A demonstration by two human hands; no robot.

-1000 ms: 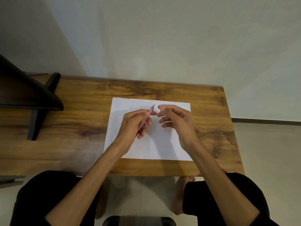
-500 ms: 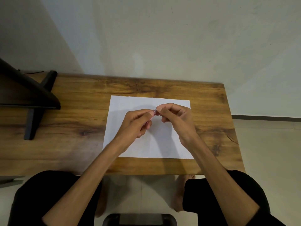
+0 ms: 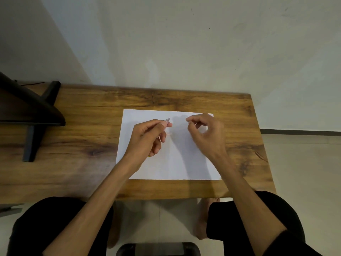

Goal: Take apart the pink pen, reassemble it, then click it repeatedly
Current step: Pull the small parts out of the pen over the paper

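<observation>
My left hand grips the pink pen above the white paper. Only the pen's pale tip end pokes out past my thumb and forefinger; the barrel is mostly hidden in my fist. My right hand hovers a little to the right, thumb and forefinger pinched together on something tiny, too small to make out. A gap of paper shows between the two hands.
The paper lies on a wooden table against a pale wall. A dark stand with a black foot occupies the table's left end. The table's right edge and the floor lie beyond my right hand. A dark stool sits below.
My hands were joined at the pen's tip half a second ago; my right hand has now pulled away to the right with its fingers pinched. The left hand keeps the pen.
</observation>
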